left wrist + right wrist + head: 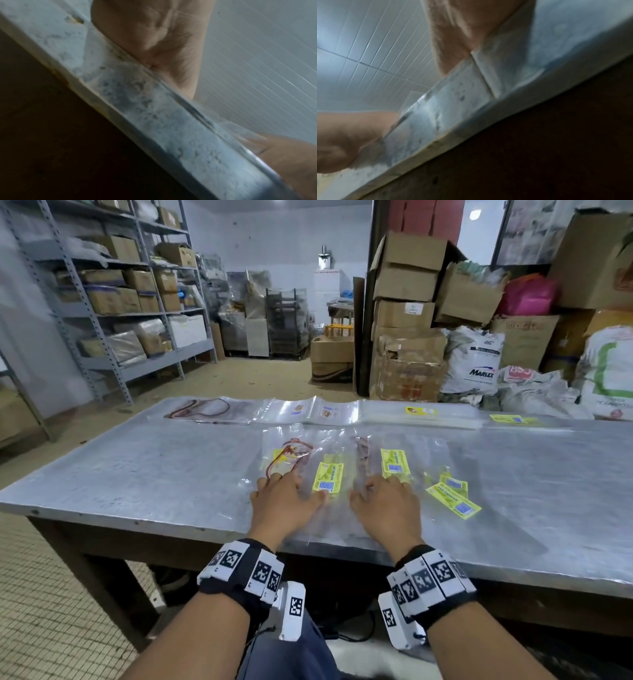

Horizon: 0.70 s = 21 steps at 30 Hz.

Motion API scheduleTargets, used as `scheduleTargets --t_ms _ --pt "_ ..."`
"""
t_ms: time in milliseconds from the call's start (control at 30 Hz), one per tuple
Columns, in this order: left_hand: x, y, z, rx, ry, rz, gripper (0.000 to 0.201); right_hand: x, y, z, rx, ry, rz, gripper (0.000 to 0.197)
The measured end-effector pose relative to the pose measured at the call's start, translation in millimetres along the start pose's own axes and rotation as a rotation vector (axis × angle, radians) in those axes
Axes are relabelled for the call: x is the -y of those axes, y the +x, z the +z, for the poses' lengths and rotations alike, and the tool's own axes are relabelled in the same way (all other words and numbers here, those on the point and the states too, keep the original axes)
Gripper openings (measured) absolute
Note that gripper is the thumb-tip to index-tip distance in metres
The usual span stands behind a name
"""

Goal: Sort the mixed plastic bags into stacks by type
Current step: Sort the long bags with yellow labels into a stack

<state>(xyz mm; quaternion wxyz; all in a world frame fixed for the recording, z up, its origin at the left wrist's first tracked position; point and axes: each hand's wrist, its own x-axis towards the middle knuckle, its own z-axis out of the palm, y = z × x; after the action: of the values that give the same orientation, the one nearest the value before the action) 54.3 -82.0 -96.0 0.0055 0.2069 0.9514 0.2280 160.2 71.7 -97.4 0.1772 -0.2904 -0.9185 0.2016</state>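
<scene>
Head view: both hands flat on the mixed heap of clear bags point(342, 470) near the front edge of the table point(137, 474). Left hand point(286, 496) spread, fingers straight, pressing the plastic beside a yellow-labelled bag point(328, 477); right hand point(385, 501) likewise spread and pressing, nothing pinched. Four sorted stacks along the far edge: red-printed bags point(205, 410), small-labelled bags point(308, 410), a yellow-labelled stack point(419, 413), another yellow-labelled stack point(510, 419). Sorting seemingly under way but not finished: a mixed heap left, with loose yellow-labelled bags point(454, 498) fanned to the right. Bare table wide to the left and far right, so room for sliding bags; heap overhanging or touching the front edge, a likely spot for slippery film to slide off.

Left wrist view: palm point(154, 33) down on film at the table edge point(145, 121); fingers not shown here.

Right wrist view: blurred; palm point(457, 27) on the table edge point(453, 101), finger state not readable from this angle.
</scene>
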Motion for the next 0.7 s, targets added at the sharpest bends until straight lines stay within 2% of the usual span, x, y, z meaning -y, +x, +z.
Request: scheduleTargets --t_ms 67,133,267,400,500,600,700 --pt "0 0 1 -0.005 0.029 0.01 0.071 -4 0 0 -0.012 0.035 -0.033 0.023" --pt "-1 1 2 0.0 0.053 0.001 0.074 -8 0 0 -0.007 0.083 -0.05 0.017" --pt "-1 4 0 0.034 -0.019 -0.022 0.04 -13 -1 3 -0.041 0.188 -0.084 0.009" --pt "5 5 0 0.01 -0.136 0.012 0.03 -14 -3 3 -0.058 0.225 -0.108 0.001" --pt "14 8 2 0.0 -0.326 0.008 0.033 -14 -7 2 -0.079 0.292 -0.147 0.002" --pt "18 7 2 0.01 -0.485 0.026 0.056 -13 -11 3 -0.103 0.386 -0.193 0.009" --pt "12 3 -2 -0.031 -0.614 0.032 0.055 -11 -13 1 -0.121 0.46 -0.238 0.014"
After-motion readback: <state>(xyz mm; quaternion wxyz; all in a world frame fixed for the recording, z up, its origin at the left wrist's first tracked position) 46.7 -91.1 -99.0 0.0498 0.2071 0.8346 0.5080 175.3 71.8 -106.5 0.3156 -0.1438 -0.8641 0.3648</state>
